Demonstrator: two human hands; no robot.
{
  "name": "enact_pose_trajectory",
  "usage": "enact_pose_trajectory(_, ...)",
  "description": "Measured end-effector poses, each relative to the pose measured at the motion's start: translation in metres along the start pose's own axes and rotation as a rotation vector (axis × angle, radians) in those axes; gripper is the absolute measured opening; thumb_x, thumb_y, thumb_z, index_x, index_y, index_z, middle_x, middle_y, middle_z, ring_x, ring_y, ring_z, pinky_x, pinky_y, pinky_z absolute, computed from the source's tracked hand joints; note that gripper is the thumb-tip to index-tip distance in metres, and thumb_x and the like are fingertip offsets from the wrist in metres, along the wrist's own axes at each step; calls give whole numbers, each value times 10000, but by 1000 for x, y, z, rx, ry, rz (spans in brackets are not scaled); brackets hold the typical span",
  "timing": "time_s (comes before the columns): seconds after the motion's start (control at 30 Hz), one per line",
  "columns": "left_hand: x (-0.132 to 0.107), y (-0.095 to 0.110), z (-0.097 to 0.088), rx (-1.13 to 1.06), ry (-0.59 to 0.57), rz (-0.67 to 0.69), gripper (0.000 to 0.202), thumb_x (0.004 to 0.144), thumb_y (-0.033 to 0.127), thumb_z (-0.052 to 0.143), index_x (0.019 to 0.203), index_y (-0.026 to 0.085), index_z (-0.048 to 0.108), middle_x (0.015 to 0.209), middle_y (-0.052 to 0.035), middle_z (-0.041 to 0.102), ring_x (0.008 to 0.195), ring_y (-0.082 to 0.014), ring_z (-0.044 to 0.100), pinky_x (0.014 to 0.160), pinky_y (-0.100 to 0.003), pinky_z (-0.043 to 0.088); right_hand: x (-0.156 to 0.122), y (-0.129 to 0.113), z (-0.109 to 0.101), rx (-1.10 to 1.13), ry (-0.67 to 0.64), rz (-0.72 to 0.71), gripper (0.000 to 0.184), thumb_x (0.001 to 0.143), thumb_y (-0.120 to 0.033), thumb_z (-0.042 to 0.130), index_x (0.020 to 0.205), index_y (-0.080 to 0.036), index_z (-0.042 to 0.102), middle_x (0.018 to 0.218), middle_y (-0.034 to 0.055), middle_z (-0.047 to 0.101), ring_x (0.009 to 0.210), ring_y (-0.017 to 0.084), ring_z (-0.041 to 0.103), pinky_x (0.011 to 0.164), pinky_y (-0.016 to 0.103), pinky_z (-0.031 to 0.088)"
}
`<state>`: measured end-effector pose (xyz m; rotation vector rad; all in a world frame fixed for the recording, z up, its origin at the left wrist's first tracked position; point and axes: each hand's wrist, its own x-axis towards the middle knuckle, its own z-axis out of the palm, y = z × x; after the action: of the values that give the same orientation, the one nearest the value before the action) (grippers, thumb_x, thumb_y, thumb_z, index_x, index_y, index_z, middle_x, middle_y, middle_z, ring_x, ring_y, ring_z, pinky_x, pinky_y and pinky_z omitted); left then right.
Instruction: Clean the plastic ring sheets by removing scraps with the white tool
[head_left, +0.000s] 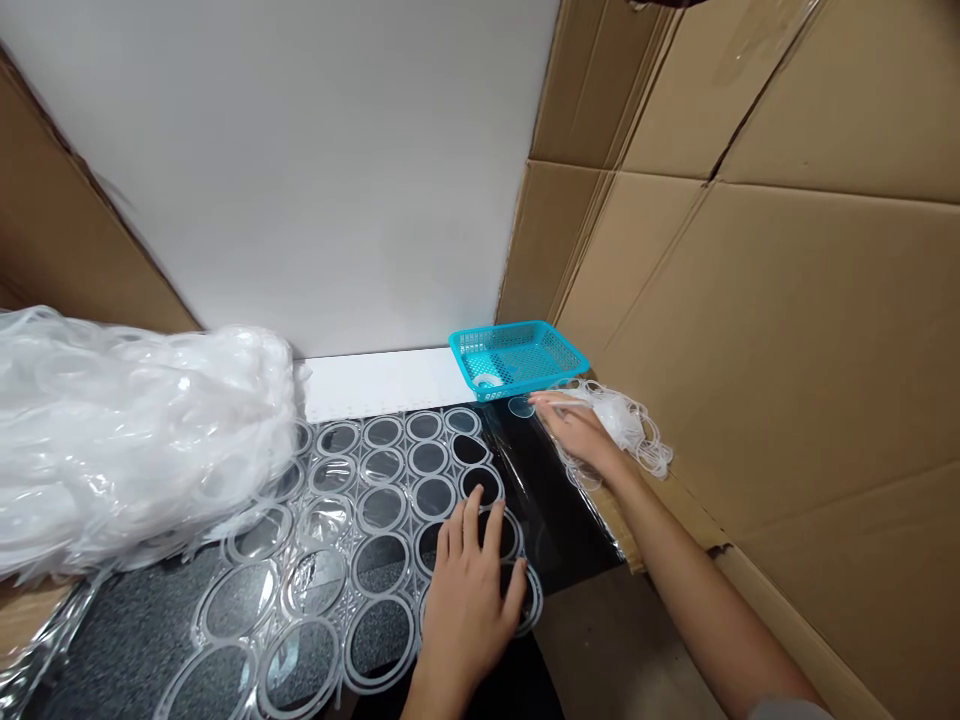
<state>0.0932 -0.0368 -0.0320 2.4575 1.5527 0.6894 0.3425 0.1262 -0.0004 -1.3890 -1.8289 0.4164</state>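
Ring sheet (pixel 410 508) under left hand (pixel 471 580); right hand (pixel 574 428) near basket (pixel 534 360).

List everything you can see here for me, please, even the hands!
Wall panel: one, pale grey, at the back
Cardboard: several panels, brown, both sides
Work surface: one, dark, across the middle and lower left
White strip: one, white, along the panel's foot
Basket: one, turquoise, far end
Small piece: one, white, inside the basket
Plastic pile: one, whitish, left
Ringed sheet: layers unclear, clear with whitish rings, centre
Clear disc: one, see-through, before the basket
Loose rings: too tangled to count, whitish, right
Left hand: one, bare, on the ringed sheet
Right hand: one, bare, beside the disc
Sleeve: one, grey, bottom right
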Motion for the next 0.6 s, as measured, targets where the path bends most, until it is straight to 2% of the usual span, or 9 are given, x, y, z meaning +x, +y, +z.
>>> enact_pose_trajectory(0.1, 1, -1, 5, 43, 27, 7, 732, 984, 404, 561, 1628, 211, 272, 1730, -148, 211, 1581, -374, 226, 1218, -593, 334, -1, -32, 12, 23, -182, -144, 337, 1032, -444, 521, 1035, -275, 813, 1282, 71, 740, 1266, 276, 651, 1125, 481, 483)
enact_pose_trajectory(0.17, 2, -2, 9, 64, 10, 8, 783, 982, 468, 555, 1645, 190, 246, 1735, -155, 200, 1598, -396, 163, 1229, -624, 298, 5, -46, 25, 40, -254, -168, 348, 1043, -444, 507, 1044, -276, 812, 1271, 72, 728, 1225, 268, 657, 1097, 479, 495)
enact_pose_trajectory(0.23, 3, -4, 12, 77, -19, 3, 762, 985, 521, 536, 1626, 174, 314, 1722, -163, 244, 1596, -414, 158, 1226, -640, 293, 16, -51, 41, 93, -308, -158, 360, 1046, -451, 501, 1057, -266, 809, 1187, 72, 739, 1126, 249, 684, 1050, 450, 519)
enact_pose_trajectory(0.33, -1, -8, 13, 95, -39, 6, 698, 991, 549, 521, 1577, 181, 431, 1704, -153, 298, 1586, -424, 192, 1214, -649, 305, 31, -44, 64, 225, -377, -81, 341, 1024, -458, 541, 1082, -243, 800, 1044, 59, 772, 1017, 235, 708, 974, 398, 555)
enact_pose_trajectory(0.43, -9, -11, 9, 119, -41, 27, 705, 982, 535, 544, 1592, 206, 416, 1700, -121, 320, 1581, -419, 213, 1205, -648, 321, 33, -32, 80, 311, -398, -43, 347, 1011, -475, 568, 1101, -229, 796, 1056, 62, 783, 991, 227, 718, 925, 361, 568)
enact_pose_trajectory(0.6, -17, -12, 1, 142, -55, 45, 720, 995, 541, 526, 1620, 222, 365, 1704, -97, 314, 1583, -402, 219, 1208, -639, 320, 23, -24, 85, 331, -376, -83, 370, 997, -515, 599, 1094, -218, 797, 1109, 76, 769, 1011, 217, 721, 942, 350, 559)
